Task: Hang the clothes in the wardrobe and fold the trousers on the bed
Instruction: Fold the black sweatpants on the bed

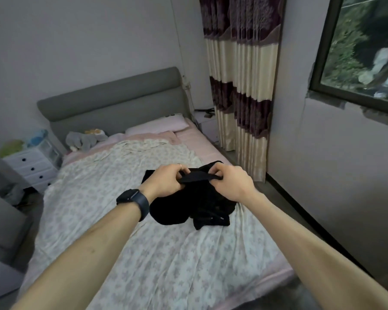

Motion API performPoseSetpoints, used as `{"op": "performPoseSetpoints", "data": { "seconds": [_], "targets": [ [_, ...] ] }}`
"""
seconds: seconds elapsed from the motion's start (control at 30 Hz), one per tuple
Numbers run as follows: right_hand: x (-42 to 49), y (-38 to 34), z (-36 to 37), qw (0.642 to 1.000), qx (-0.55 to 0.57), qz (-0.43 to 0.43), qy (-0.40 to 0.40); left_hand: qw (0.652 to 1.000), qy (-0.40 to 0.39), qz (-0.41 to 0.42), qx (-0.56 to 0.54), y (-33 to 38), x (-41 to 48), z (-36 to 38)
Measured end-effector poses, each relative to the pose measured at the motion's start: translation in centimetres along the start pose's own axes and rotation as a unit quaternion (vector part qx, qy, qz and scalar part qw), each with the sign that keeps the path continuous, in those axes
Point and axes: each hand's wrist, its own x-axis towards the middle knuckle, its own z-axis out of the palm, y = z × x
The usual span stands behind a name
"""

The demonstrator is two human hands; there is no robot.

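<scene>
Trousers: crumpled black fabric trousers (195,206) lie mid-bed on the floral sheet, their upper edge lifted off the sheet between the two hands.
Left hand: the left hand (166,181) has its fingers curled round that edge, gripping it; a black smartwatch (133,201) sits on the wrist.
Right hand: the right hand (234,182) pinches the same edge just beside the left.
Bed: white floral-print bedsheet (121,220) over a pink mattress cover, grey padded headboard (112,97), pale pink pillow (159,126).
Surroundings: white drawer unit (31,167) left of the bed; maroon-and-cream striped curtain (242,86) near the dark-framed window (356,48).
</scene>
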Motion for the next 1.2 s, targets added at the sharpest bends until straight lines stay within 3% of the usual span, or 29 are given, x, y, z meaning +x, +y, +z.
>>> {"op": "performPoseSetpoints", "data": {
  "seconds": [0.17, 0.4, 0.5, 0.63, 0.7, 0.77, 0.87, 0.97, 1.07, 1.2],
  "targets": [
    [-2.3, -7.8, -2.1, 0.999, -0.001, -0.009, 0.036, 0.989, 0.112, 0.011, 0.096, -3.3, -6.2, -3.8],
    [-6.8, -22.9, -6.4, 0.977, 0.036, -0.109, 0.182, 0.944, 0.252, -0.014, 0.213, -6.3, -17.9, -13.3],
    [-8.2, -26.2, -9.4, 0.965, 0.01, -0.109, 0.237, 0.956, 0.236, -0.087, 0.153, -7.4, -23.4, -19.3],
    [-10.4, -29.9, -12.8, 0.96, -0.102, -0.086, 0.247, 0.958, 0.251, -0.134, -0.029, -8.6, -30.3, -26.4],
    [-10.8, -31.0, -13.5, 0.958, -0.164, -0.05, 0.231, 0.953, 0.242, -0.137, -0.122, -7.8, -32.7, -28.8],
    [-11.1, -32.0, -13.8, 0.971, -0.175, -0.02, 0.158, 0.944, 0.234, -0.143, -0.186, -7.1, -34.9, -30.3],
    [-11.5, -33.0, -13.6, 0.997, -0.065, -0.019, 0.045, 0.925, 0.239, -0.146, -0.259, -7.2, -37.7, -31.4],
    [-12.2, -33.2, -12.5, 0.995, 0.093, 0.006, 0.018, 0.905, 0.214, -0.141, -0.34, -7.6, -39.9, -30.9],
    [-13.0, -33.2, -10.5, 0.961, 0.271, 0.045, -0.019, 0.879, 0.219, -0.113, -0.407, -8.1, -41.3, -29.0],
    [-14.9, -32.4, -8.3, 0.902, 0.425, 0.065, -0.042, 0.86, 0.196, 0.0, -0.471, -8.1, -43.1, -26.3]
  ]
}}
